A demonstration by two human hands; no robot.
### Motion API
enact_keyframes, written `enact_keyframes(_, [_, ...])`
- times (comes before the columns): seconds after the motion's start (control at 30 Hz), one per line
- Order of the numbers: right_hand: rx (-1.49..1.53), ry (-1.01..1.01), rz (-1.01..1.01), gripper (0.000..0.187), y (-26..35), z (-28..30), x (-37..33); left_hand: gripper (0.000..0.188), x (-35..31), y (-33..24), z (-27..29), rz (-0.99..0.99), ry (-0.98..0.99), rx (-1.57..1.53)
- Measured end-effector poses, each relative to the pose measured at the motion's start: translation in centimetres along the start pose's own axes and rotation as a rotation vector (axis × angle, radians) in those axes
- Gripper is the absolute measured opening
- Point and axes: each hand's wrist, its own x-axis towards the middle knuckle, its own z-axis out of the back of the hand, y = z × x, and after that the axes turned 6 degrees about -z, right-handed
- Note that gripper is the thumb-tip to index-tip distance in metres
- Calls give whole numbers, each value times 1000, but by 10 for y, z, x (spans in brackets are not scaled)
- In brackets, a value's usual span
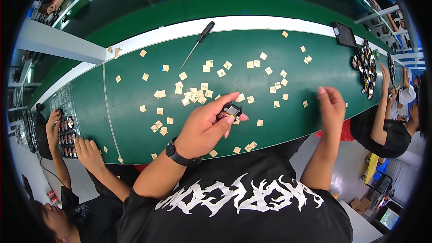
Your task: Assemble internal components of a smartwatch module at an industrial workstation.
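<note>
In the middle of the bench, my left hand (pixel 202 123), with a black watch on its wrist, grips a small black device (pixel 231 110) between thumb and fingers. The device has a grey rectangular face; its lower part is covered by my thumb. Off to the right, my right hand (pixel 332 105) hovers over the bench with fingers curled in toward the thumb. It is slightly blurred, and anything pinched there is hidden. Many small beige square pads (pixel 193 93) lie scattered over the green surface around my left hand.
A black-handled screwdriver (pixel 198 42) lies toward the bench's far white rail (pixel 252 21). At the far right are a pile of black parts (pixel 365 67) and a black tray (pixel 344 34). A co-worker's hands (pixel 90 153) are near a clear tray of parts (pixel 68 130) at left; others work at right.
</note>
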Motion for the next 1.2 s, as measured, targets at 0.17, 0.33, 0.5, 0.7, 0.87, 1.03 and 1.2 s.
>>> enact_keyframes(0.17, [-233, -320, 79, 23, -61, 89, 53, 53, -1, -7, -2, 1, 29, 13])
enact_keyframes(0.33, [-488, -501, 208, 27, -74, 109, 79, 50, -5, -18, -12, 45, -37, -93])
enact_keyframes(0.5, [-755, -600, 359, 34, -49, 86, 117, 43, -12, -27, -13, 30, -106, -110])
enact_keyframes(0.7, [-1144, -629, 309, 35, -43, 94, 172, 55, -26, -39, -16, -31, -308, -284])
enact_keyframes(0.87, [-1213, -563, 436, 23, -49, 106, 179, 63, -42, -52, -9, -84, -271, -333])
enact_keyframes(1.03, [-1287, -467, 516, 23, -41, 112, 190, 61, -49, -52, -3, -168, -306, -218])
enact_keyframes(1.2, [-1269, -286, 582, 21, -28, 122, 191, 56, -52, -55, 4, -175, -302, -90])
